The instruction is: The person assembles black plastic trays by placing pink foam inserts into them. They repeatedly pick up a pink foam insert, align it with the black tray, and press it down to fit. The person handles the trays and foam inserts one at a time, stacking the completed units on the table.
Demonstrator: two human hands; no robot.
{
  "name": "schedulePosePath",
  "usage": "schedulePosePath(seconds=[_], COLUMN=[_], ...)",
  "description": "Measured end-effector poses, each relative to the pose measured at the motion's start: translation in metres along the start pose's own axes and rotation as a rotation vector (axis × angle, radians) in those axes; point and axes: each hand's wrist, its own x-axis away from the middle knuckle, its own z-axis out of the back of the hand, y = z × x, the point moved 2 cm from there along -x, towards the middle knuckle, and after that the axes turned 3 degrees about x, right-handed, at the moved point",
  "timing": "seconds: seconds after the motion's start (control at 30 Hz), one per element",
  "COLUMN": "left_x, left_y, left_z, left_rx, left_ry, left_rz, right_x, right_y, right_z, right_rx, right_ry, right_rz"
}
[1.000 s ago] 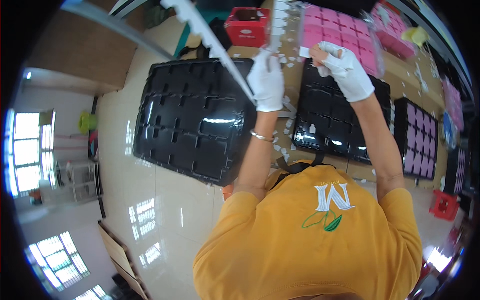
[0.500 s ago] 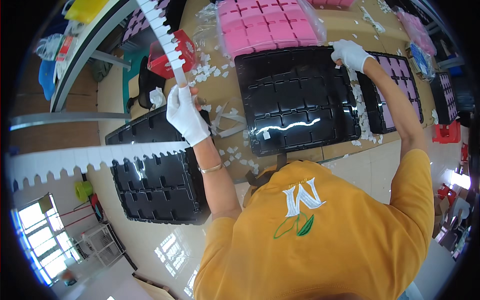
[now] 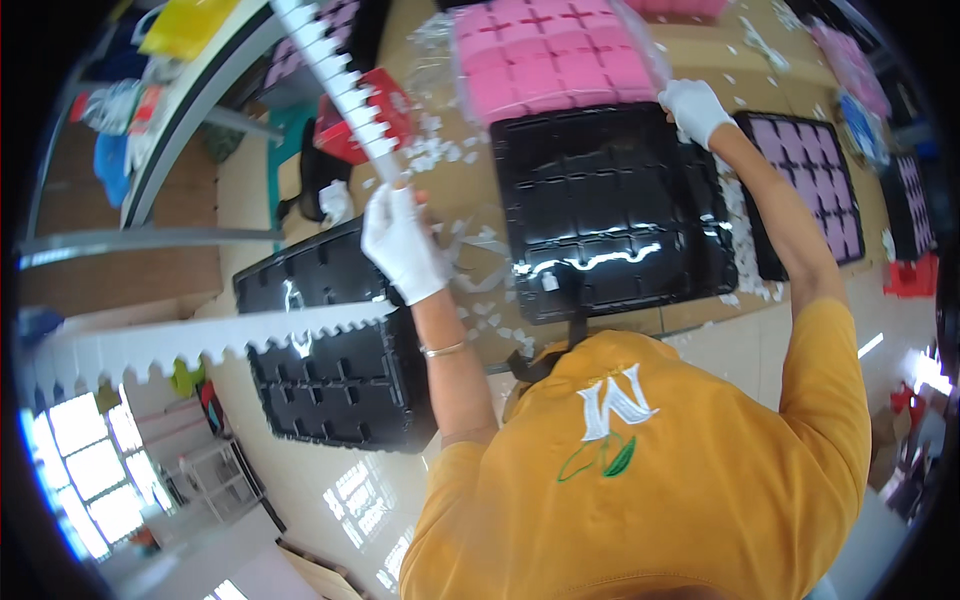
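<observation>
Head view looks down on a person in a yellow shirt (image 3: 640,480) wearing white gloves. Their left hand (image 3: 402,243) has its fingers closed around a long white strip with a notched, toothed edge (image 3: 345,90), held up so it runs away toward the top of the picture; a second toothed white strip (image 3: 200,345) crosses low on the left, above a black moulded tray (image 3: 340,375). Their right hand (image 3: 697,107) rests on the far right corner of a large black compartment tray (image 3: 610,210), fingers curled over its edge, gripping it as far as I can tell. To do this well, I judge the strip should be kept pinched firmly near its end and clear of the tray, while the right hand steadies the tray flat. A sheet of pink foam squares (image 3: 550,50) lies just beyond the tray, and a tray of purple squares (image 3: 810,190) sits to the right. White scraps (image 3: 470,300) litter the brown tabletop (image 3: 460,180). A red bin (image 3: 365,115) and a pale, glossy floor (image 3: 330,490) show at left.
</observation>
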Motion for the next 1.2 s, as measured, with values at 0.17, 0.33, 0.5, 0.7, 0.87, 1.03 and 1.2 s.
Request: schedulePosePath(seconds=[0.17,0.33,0.5,0.7,0.87,1.03,1.2], left_x=[0.004,0.007,0.001,-0.022,-0.024,0.02,0.057], left_y=[-0.001,0.0,-0.007,-0.016,-0.01,0.0,-0.036], left_z=[-0.003,-0.005,0.002,0.009,-0.003,0.01,0.026], left_rx=[0.075,0.107,-0.016,-0.602,-0.718,-0.634,-0.654], left_ry=[-0.061,-0.087,-0.009,0.267,0.167,0.072,-0.1], left_rz=[0.006,-0.049,-0.225,-0.83,-0.835,-0.794,-0.703], right_x=[-0.015,-0.04,-0.047,-0.026,0.021,0.109,0.185], right_y=[-0.143,-0.235,-0.261,-0.265,-0.202,-0.104,-0.053], right_z=[0.104,0.174,0.188,0.2,0.191,0.128,0.049], right_rx=[-0.948,-1.389,-1.368,-1.723,-1.58,-1.103,-0.344], right_ry=[0.593,0.393,0.289,0.111,0.016,-0.112,-0.263], right_rz=[0.18,0.177,0.15,0.105,0.238,0.236,0.217])
